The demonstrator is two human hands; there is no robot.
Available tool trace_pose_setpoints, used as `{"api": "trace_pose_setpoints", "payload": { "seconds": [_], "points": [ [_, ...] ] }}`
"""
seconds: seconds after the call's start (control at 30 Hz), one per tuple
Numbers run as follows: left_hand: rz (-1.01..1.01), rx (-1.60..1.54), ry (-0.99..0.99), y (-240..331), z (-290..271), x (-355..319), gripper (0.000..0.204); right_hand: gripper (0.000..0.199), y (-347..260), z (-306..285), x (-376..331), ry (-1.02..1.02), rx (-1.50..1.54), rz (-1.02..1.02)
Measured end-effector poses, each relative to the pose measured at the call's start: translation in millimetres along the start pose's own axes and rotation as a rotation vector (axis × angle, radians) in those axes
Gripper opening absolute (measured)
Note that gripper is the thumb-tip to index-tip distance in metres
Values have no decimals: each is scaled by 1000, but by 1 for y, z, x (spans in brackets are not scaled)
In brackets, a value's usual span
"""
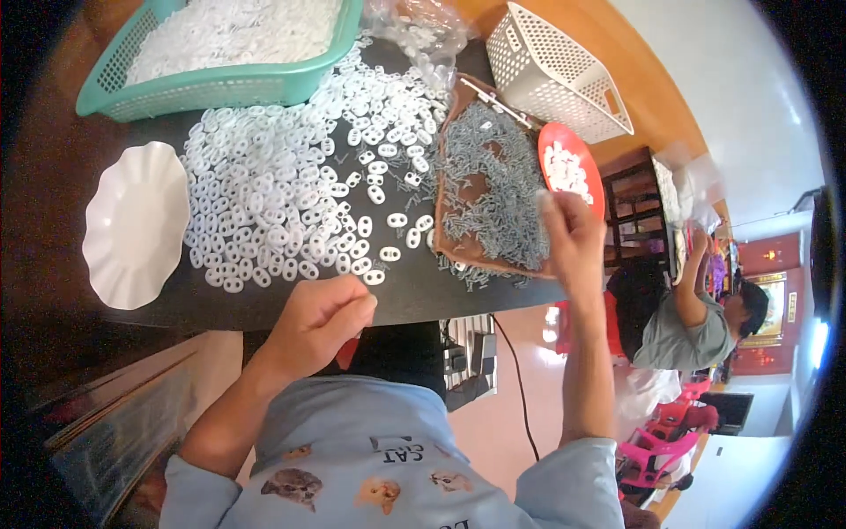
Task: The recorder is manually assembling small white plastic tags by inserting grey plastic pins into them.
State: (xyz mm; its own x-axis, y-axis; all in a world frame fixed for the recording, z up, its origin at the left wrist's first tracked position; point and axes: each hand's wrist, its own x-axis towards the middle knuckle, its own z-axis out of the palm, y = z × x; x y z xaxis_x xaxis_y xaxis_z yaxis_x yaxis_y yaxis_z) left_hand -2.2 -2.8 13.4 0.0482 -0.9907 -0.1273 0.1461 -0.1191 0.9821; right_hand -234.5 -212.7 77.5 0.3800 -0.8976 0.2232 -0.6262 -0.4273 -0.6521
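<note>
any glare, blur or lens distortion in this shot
Head view: fisheye bends the dark table's near edge, the co-worker appears tipped sideways, and corners fall to grainy black; head view: a lamp glares at far right, white pieces upper left look washed out, and the right hand seems slightly soft.

1 short dark word (403, 451) readable on light-blue shirt (344, 414).

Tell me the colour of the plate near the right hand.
The plate is red, clearest in the head view.
</note>
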Motion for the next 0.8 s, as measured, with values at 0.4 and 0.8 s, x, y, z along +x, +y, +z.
{"api": "trace_pose_setpoints", "payload": {
  "seconds": [0.4,0.8],
  "points": [
    [95,111,26,-2,1,2,21,20,-28,41,15,-393,-63,-414],
    [239,136,30,-7,1,4,24,11,-73,107,34,-453,-352,-689]
  ]
}}
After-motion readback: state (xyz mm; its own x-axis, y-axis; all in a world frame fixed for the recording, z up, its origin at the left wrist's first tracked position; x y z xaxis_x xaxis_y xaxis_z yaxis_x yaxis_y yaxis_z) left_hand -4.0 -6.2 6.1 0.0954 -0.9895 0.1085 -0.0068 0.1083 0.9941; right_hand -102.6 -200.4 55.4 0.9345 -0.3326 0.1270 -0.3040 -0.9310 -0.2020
